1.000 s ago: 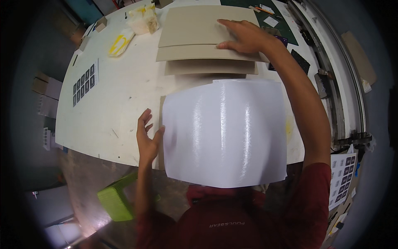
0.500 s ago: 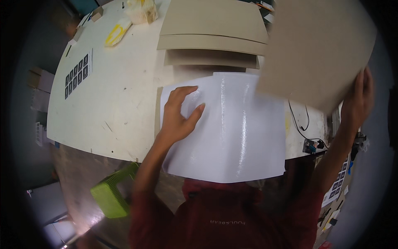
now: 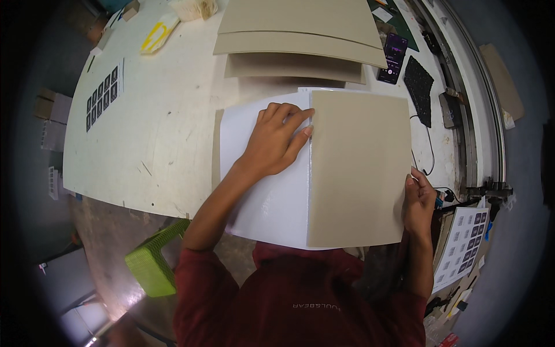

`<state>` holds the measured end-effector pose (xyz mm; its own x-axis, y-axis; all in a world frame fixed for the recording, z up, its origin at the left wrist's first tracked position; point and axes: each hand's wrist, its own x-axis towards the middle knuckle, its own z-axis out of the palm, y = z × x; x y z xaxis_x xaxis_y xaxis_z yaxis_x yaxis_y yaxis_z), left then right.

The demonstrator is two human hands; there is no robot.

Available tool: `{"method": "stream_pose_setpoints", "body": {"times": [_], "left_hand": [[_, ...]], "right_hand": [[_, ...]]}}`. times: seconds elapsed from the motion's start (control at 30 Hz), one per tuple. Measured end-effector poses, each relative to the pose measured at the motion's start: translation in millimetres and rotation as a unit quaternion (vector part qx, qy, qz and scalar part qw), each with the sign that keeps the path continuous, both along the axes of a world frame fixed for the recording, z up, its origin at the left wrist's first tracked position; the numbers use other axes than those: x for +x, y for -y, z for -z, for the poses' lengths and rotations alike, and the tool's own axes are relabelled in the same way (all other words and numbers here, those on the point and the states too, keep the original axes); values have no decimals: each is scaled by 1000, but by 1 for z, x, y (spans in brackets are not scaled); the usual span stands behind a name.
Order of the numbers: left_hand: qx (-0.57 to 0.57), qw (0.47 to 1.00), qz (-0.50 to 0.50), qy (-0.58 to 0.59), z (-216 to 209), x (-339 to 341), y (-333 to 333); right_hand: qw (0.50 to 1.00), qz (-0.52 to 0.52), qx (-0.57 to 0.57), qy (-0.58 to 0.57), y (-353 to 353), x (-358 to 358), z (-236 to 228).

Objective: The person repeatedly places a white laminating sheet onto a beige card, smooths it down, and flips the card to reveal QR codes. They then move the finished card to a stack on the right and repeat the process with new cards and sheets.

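Note:
A beige-grey sheet of board (image 3: 359, 173) lies over the right half of a glossy white sheet (image 3: 269, 199) in front of me. At the board's right edge, my right hand (image 3: 420, 202) grips it between thumb and fingers. My left hand (image 3: 278, 139) rests on the white sheet, fingers apart and holding nothing. Its thumb tip and a fingertip touch the board's left edge. Beneath the white sheet, a strip of another board (image 3: 218, 144) shows at the left.
More beige boards (image 3: 298, 46) are stacked beyond the white sheet on the white table (image 3: 144, 115). At the right are a phone (image 3: 393, 56), a black textured piece (image 3: 418, 89), a cable and a metal rail (image 3: 471, 87). A green plastic stool (image 3: 151, 266) stands below left.
The board has come down from the upper right onto the white sheet's right half, with my right hand on it. My left hand has moved right to its left edge.

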<state>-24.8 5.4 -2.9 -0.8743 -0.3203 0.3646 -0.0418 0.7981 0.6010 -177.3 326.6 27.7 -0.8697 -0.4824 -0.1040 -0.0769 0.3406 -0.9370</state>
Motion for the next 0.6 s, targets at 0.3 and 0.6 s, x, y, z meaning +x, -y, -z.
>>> {"method": "stream_pose_setpoints", "body": {"times": [0.3, 0.6], "left_hand": [[-36, 999, -10, 1, 6, -1, -3], [-59, 998, -17, -1, 10, -2, -4]], "right_hand": [[1000, -2, 15, 4, 3, -1, 1], [999, -3, 37, -15, 5, 0, -2]]}}
